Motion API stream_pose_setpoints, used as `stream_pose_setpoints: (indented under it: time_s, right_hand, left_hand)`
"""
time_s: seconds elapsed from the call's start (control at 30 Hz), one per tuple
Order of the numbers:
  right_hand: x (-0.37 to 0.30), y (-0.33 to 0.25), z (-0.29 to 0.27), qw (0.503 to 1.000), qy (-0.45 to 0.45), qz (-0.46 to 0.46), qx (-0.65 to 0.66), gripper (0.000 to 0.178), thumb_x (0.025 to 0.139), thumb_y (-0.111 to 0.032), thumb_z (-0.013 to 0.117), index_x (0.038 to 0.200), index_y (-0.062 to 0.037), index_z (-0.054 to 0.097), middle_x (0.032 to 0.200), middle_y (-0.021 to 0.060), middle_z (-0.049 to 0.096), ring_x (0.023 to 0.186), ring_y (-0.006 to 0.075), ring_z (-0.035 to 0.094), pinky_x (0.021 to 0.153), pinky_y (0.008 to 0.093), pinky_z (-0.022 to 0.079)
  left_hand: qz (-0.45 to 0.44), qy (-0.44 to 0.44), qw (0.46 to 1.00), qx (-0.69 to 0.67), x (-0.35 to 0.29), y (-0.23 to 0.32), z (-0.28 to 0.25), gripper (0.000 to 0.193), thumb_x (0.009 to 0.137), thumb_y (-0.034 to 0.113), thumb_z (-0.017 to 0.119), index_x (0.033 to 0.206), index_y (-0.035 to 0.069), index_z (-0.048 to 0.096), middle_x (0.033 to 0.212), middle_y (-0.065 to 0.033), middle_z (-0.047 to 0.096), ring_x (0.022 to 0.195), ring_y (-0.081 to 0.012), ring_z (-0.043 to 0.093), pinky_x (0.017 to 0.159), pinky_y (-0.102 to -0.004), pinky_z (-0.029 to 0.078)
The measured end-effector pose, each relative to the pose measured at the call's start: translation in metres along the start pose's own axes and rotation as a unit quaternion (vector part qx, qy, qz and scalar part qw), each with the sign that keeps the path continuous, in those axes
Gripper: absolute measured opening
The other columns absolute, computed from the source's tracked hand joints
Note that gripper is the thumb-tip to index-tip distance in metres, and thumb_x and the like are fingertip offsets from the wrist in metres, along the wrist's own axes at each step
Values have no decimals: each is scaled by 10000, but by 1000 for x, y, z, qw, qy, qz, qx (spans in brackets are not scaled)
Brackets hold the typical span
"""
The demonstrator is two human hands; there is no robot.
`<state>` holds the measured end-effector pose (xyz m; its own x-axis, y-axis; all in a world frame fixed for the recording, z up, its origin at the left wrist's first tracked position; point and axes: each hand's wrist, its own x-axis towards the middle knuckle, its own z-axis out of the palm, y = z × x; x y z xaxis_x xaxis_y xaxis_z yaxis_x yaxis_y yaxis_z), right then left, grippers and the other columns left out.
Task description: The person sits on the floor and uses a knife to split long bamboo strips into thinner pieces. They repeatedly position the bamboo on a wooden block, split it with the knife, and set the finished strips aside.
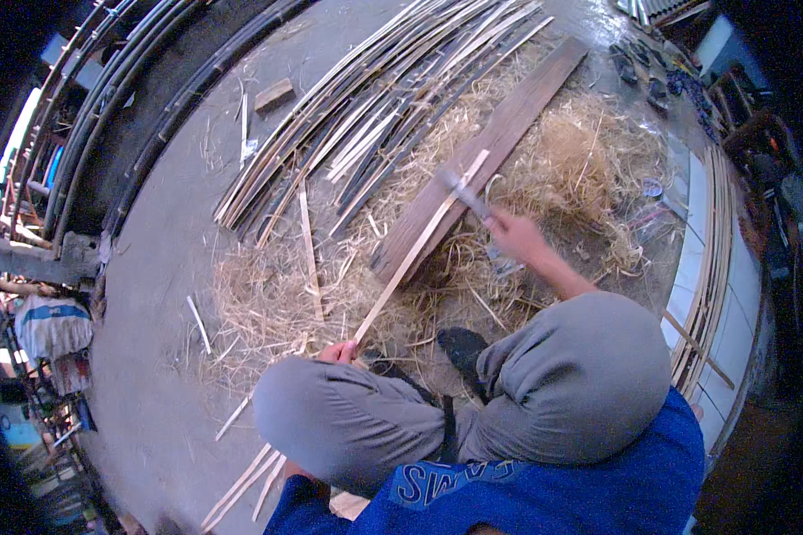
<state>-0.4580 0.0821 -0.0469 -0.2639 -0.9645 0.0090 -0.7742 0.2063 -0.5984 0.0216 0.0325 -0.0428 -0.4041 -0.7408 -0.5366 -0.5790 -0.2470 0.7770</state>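
A long pale bamboo strip (408, 258) runs slantwise away from me, its far end resting on a dark wooden plank (535, 94). Its near end is gripped by my left hand (337, 352), partly hidden beside my left knee. My right hand (516, 236) is closed round a knife (466, 194), whose blurred blade lies across the strip over the plank. Whether the edge touches the strip I cannot tell. Curly shavings (580, 160) are heaped to the right of the plank, and more shavings (259, 303) lie to its left.
Bundled bamboo strips (330, 116) lie on the floor beyond the shavings, near a small wood block (274, 95). Long strips (712, 259) rest on white tiles at right. Dark poles (183, 89) line the far left. Loose strips (241, 490) lie behind my left knee.
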Motion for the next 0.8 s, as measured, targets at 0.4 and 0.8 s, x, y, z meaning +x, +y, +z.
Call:
stream_pose_setpoints:
  time_s: [0.4, 0.8]
  right_hand:
    - [-22, -15, 19, 970, -75, -212, -94, 483, 900, -484, 522, 1285, -194, 540, 858, 183, 663, 741, 353, 654, 633, 466, 523]
    - [-17, -19, -1, 989, -55, -93, -99, 413, 923, -421, 508, 1236, -160, 577, 932, 174, 669, 836, 356, 654, 722, 465, 508]
  left_hand:
    - [5, 36, 999, 23, -15, -50, -15, 413, 954, 373, 507, 755, 16, 565, 592, -62, 515, 522, -170, 456, 499, -344, 352]
    - [11, 24, 1000, 12, -2, -32, -4, 390, 957, 357, 492, 791, 11, 561, 617, -108, 543, 534, -228, 497, 517, -378, 379]
